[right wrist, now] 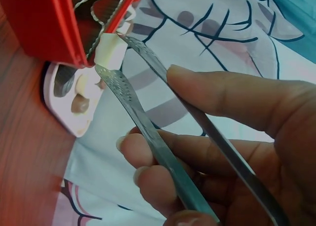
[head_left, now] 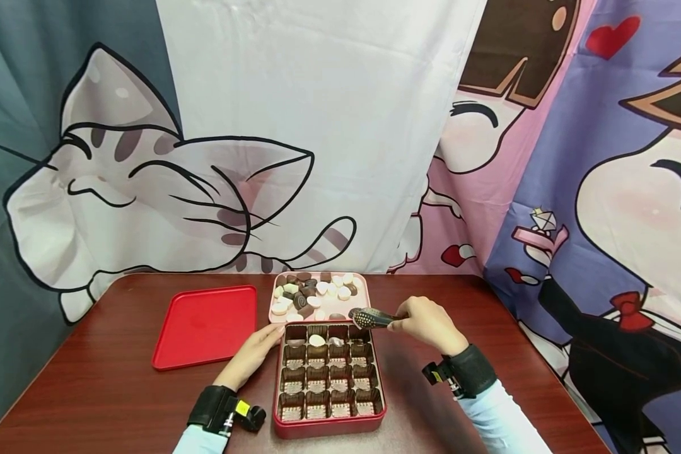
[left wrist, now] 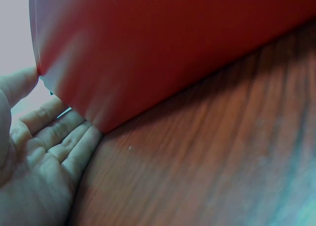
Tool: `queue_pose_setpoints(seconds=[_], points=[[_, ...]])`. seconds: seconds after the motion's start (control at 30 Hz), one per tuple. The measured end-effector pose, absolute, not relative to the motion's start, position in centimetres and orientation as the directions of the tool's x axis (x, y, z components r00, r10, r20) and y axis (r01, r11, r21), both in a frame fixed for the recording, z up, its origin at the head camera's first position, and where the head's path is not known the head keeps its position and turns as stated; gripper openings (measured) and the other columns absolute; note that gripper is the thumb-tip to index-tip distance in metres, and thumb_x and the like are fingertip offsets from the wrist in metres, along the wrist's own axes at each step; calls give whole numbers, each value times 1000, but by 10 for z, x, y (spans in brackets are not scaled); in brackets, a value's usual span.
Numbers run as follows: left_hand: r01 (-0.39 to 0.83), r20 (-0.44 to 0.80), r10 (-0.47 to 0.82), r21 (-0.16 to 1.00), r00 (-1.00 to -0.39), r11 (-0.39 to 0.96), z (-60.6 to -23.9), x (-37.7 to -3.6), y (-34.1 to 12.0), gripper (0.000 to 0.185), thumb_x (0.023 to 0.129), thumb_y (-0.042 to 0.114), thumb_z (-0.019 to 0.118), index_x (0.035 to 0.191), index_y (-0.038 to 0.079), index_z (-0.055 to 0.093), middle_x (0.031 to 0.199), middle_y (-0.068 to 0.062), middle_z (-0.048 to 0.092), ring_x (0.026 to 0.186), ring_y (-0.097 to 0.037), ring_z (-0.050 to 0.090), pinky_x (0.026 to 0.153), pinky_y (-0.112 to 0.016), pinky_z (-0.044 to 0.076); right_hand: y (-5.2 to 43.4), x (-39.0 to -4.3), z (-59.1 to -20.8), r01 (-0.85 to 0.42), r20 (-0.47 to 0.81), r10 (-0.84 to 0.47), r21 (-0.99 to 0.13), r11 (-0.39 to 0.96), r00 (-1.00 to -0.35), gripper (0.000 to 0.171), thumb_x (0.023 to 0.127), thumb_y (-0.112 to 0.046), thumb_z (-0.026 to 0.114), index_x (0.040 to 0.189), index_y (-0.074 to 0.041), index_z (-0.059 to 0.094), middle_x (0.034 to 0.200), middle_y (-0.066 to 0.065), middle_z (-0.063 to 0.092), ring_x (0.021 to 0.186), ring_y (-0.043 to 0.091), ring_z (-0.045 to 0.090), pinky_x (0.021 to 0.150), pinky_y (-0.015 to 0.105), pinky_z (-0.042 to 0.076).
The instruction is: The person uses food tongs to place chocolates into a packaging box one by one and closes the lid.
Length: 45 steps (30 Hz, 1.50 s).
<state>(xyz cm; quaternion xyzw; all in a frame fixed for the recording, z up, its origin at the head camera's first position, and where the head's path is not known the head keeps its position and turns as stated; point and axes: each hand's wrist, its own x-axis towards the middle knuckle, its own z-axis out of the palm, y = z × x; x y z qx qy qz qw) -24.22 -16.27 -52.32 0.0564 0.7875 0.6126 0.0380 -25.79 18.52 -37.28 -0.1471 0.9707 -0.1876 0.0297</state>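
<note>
A red box (head_left: pixel 276 403) with brown paper cups stands on the table; two cups in its far row hold a white chocolate (head_left: pixel 316 340) and a pale one (head_left: pixel 336 341). My left hand (head_left: pixel 255 353) lies with straight fingers (left wrist: pixel 69 139) against the box's left wall (left wrist: pixel 173 48). My right hand (head_left: pixel 414 320) grips metal tongs (head_left: pixel 371 318) over the box's far right corner. In the right wrist view the tongs (right wrist: pixel 148 132) pinch a white chocolate (right wrist: pixel 111 52) beside the box rim (right wrist: pixel 39 23), my fingers (right wrist: pixel 232 95) squeezing both arms.
A pink tray (head_left: pixel 364 291) with several dark and white chocolates sits just behind the box. A red lid (head_left: pixel 207 325) lies flat to the left. The dark wooden table (head_left: pixel 102 391) ends at a cartoon-printed curtain (head_left: pixel 318 126).
</note>
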Motion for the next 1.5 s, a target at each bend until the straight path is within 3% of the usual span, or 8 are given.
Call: queue_pose_setpoints(seconds=[0.37,0.83,1.23,1.5], points=[[37,7,125,970,-992,240,-523,-242,-161,47,111,27,48,145,-6,55,140,-23,63,135,-38,57,116,-47,40,184,-257,-376,-275,-36,-312,-388,880,-949,12,84,-20,84,76,-14,78,69,-5,61,63,14,50,55,29,37],[35,6,120,969,-993,243,-525,-242,-162,48,111,27,48,145,-6,55,141,-24,62,136,-40,56,117,-51,39,182,-262,-375,-278,-35,-321,-420,864,-946,11,82,-23,83,77,-15,78,72,-6,66,65,14,53,59,30,42],[34,4,119,966,-993,255,-524,-242,-163,49,111,28,49,146,-6,54,141,-24,62,134,-40,57,116,-52,40,171,-270,-372,-306,0,-336,-412,858,-942,13,83,-23,82,74,-15,77,67,-6,60,63,13,48,57,30,36],[28,-1,111,966,-994,258,-523,-242,-162,48,111,28,49,145,-5,55,141,-23,62,134,-39,57,116,-50,39,153,-285,-377,-308,23,-325,-394,866,-945,12,84,-21,82,76,-13,79,68,-5,64,62,13,48,56,29,37]])
